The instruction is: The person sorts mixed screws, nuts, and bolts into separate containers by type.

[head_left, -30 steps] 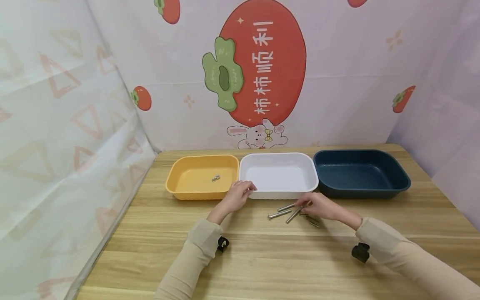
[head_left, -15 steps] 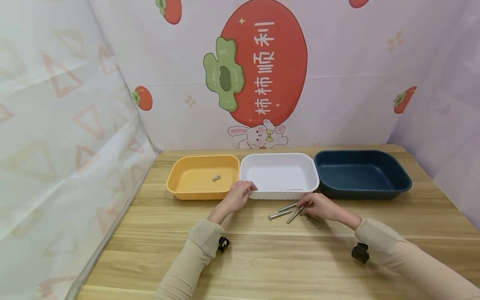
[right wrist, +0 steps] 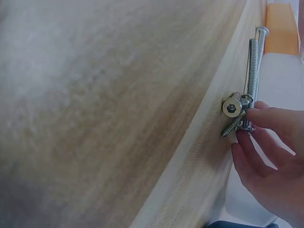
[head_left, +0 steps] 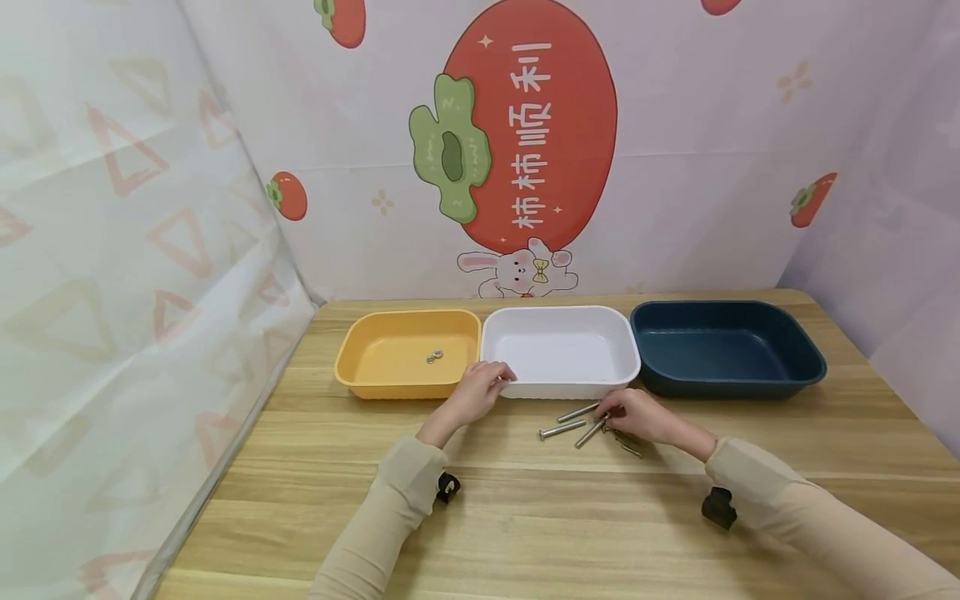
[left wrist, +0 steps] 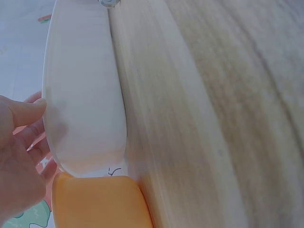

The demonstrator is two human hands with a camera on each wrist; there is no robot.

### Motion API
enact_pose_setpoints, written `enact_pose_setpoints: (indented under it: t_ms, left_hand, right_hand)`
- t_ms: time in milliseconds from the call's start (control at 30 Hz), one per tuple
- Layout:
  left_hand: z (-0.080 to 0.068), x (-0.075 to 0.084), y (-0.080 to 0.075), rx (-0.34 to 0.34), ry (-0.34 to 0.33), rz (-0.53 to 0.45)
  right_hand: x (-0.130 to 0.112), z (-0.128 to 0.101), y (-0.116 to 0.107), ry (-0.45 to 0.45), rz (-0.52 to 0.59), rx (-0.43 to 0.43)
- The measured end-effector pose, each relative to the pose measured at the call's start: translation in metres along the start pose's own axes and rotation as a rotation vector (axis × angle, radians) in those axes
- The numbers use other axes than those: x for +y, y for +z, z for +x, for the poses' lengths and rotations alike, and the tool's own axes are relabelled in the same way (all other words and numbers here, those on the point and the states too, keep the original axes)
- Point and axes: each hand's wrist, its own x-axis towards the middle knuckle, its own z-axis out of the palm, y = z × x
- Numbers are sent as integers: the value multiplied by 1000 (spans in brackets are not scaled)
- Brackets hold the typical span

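While left hand (head_left: 477,392) holds white tray (head_left: 558,389), right hand (head_left: 640,414) pinches screws (right wrist: 232,107); I judge picking-out step in hand, next move calling for freeing one cleanly.

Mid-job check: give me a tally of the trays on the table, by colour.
Yellow tray: 1
White tray: 1
Dark blue tray: 1
Total: 3 trays
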Motion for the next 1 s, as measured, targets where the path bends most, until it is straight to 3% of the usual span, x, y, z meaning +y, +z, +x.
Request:
enact_pose_setpoints:
  t_ms: [567,1000]
  left_hand:
    - [-1,2,-1,8,8,-6]
    - [-1,2,-1,10,12,-4]
  right_hand:
    - [2,-1,1,-30,-7,-5]
    - [2,-4,1,-72,4,80]
